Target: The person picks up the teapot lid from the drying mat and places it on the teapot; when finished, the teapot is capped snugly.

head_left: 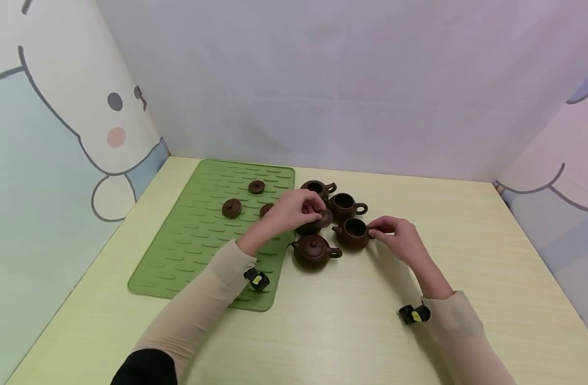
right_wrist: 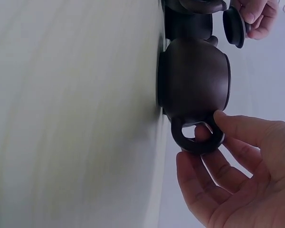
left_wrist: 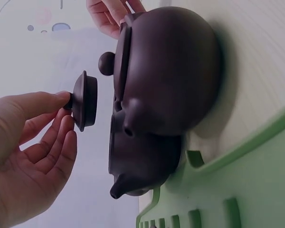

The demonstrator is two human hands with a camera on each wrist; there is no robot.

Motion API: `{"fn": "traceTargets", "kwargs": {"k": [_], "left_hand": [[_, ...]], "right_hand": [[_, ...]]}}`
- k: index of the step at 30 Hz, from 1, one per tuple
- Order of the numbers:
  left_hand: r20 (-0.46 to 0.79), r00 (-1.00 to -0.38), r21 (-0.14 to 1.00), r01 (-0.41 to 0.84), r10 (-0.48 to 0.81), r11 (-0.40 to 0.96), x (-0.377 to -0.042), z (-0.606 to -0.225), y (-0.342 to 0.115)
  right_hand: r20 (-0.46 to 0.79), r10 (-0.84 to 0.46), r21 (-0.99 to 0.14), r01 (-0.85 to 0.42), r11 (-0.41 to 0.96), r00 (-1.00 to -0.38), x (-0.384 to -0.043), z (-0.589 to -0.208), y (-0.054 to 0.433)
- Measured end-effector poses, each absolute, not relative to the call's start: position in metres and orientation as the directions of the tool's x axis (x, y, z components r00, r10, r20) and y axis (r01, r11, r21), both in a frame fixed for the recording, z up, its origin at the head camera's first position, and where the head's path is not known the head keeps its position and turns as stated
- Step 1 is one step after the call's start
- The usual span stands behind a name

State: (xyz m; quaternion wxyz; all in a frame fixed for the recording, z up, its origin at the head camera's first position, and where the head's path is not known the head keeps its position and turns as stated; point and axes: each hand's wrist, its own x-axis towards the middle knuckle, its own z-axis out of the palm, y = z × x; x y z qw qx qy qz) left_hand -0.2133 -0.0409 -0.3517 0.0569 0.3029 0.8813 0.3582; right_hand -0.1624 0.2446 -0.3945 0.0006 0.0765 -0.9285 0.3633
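My left hand [head_left: 296,208] pinches a dark brown teapot lid [left_wrist: 88,102] by its knob, raised over the cluster of small teapots. In the left wrist view the lid hangs apart from an open teapot [left_wrist: 137,159] and a lidded teapot [left_wrist: 173,71]. My right hand [head_left: 399,238] grips the ring handle [right_wrist: 199,145] of another open teapot [head_left: 353,235] between thumb and fingers; its base is at the tabletop. The lidded teapot stands in front of the cluster. Beneath my left hand, one teapot [head_left: 305,230] is mostly hidden.
Two more lidless teapots, one at the back [head_left: 315,187] and one right of it [head_left: 343,207], stand behind. A green ridged mat [head_left: 178,256] lies to the left with lids [head_left: 231,208] on it, one partly behind my left wrist. A pale curtain wall [head_left: 332,107] rises behind the table.
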Motion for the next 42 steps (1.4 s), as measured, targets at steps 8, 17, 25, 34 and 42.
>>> {"fn": "traceTargets", "kwargs": {"k": [8, 17, 25, 34, 42], "left_hand": [[0.116, -0.808, 0.669, 0.493, 0.578, 0.556, -0.213, -0.353, -0.032], [0.141, -0.795, 0.651, 0.524, 0.590, 0.549, -0.214, -0.355, -0.023], [0.135, -0.790, 0.660, 0.522, 0.598, 0.541, -0.213, -0.355, -0.013], [0.135, -0.777, 0.704, 0.511, 0.615, 0.492, -0.214, -0.358, -0.002], [0.118, -0.771, 0.692, 0.516, 0.625, 0.506, -0.213, -0.358, 0.011]], "right_hand": [[0.038, -0.143, -0.669, -0.131, 0.731, -0.989, -0.164, -0.394, 0.245], [0.041, -0.149, -0.674, -0.137, 0.726, -0.988, -0.165, -0.394, 0.245], [0.034, -0.146, -0.676, -0.131, 0.725, -0.989, -0.165, -0.394, 0.245], [0.022, -0.150, -0.672, -0.126, 0.730, -0.988, -0.165, -0.391, 0.245], [0.035, -0.152, -0.670, -0.136, 0.730, -0.988, -0.164, -0.392, 0.245]]}}
